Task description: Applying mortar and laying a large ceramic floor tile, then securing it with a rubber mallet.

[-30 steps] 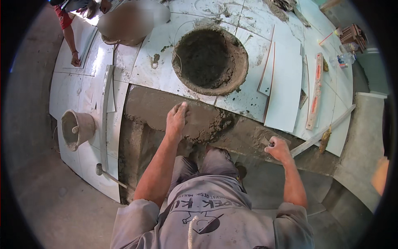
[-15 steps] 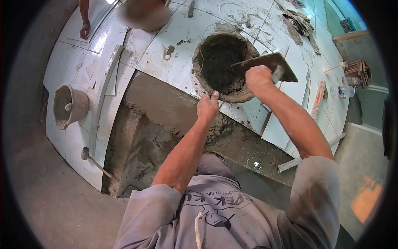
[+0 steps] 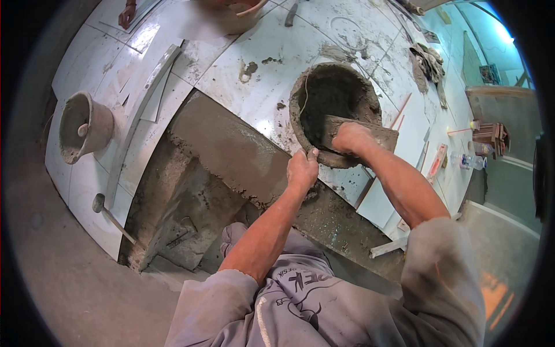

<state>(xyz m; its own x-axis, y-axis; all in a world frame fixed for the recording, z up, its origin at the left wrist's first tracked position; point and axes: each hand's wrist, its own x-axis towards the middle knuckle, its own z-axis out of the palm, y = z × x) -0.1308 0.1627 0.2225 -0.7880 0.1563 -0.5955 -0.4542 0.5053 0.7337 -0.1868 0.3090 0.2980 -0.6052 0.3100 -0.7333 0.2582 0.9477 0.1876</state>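
My left hand (image 3: 303, 170) is closed on the near rim of a round, mortar-caked bucket (image 3: 368, 84) standing on white tiles. My right hand (image 3: 352, 139) grips a rectangular trowel (image 3: 384, 139) that reaches into the bucket over its right side, with its handle hidden by my fingers. Dark wet mortar (image 3: 326, 95) lies inside. Below and left of the bucket runs a strip of grey-brown mortar (image 3: 219, 153) along the tile edge, with a rough concrete step (image 3: 191, 222) under it.
A small bucket (image 3: 101, 124), long straightedge (image 3: 144, 110) and mallet (image 3: 99, 202) sit at left. Another person's hand (image 3: 127, 17) is at a loose tile, upper left, near a basin (image 3: 245, 17). Cut tiles (image 3: 384, 196), a red level (image 3: 437, 159), rags (image 3: 428, 63) and bottles (image 3: 468, 161) lie at right.
Both my hands have moved up and right to the bucket. The trowel rose over the rim and now dips into it. My left hand has taken hold of the rim. The view has shifted.
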